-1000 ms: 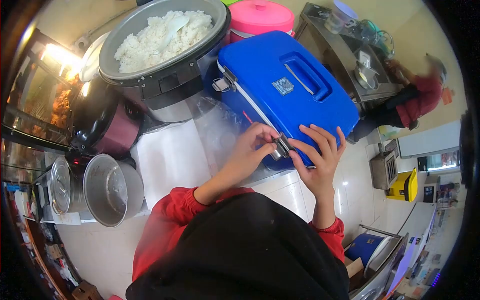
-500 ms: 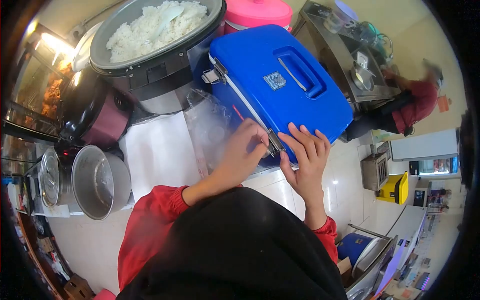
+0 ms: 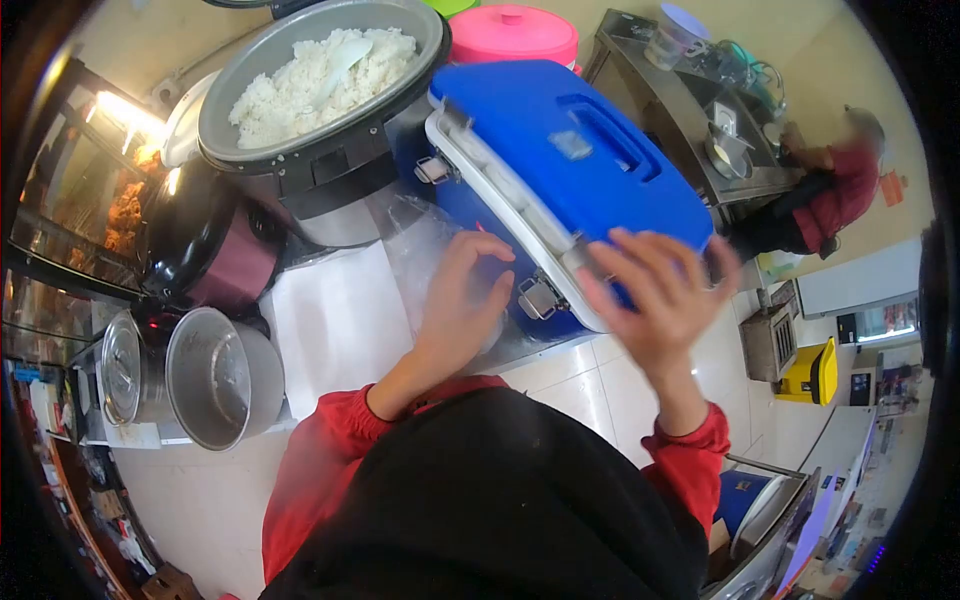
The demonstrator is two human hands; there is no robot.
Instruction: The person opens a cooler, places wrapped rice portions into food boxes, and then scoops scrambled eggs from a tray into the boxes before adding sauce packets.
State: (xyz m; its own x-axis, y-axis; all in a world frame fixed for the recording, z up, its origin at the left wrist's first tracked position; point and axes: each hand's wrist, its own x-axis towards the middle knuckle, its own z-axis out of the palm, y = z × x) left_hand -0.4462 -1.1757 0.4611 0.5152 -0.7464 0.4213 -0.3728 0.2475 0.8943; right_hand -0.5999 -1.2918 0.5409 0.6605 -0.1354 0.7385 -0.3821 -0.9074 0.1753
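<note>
Two hands (image 3: 455, 318) (image 3: 665, 302), one blue box (image 3: 545, 190) with two latches (image 3: 538, 299) (image 3: 434, 170), one spoon (image 3: 343, 66) in one cooker (image 3: 300, 150) of rice (image 3: 282, 100) at eleven o'clock, one pink tub (image 3: 512, 40) at twelve, one open grey pot (image 3: 262, 372) at eight.

One camera sits on the wearer's head and looks forward and steeply down. The black cloth (image 3: 500, 490) over the body fills the near middle, very close to the lens. Just past it, the left hand (image 3: 462, 305) and the right hand (image 3: 665, 295) show at close range, seen from above, with the blue box (image 3: 575, 195) facing the camera around the centre. The wide lens also takes in a display case (image 3: 75, 215) on the left and, farther off on the right, another person (image 3: 840, 200), who appears tilted sideways; a dark ring closes the corners.
</note>
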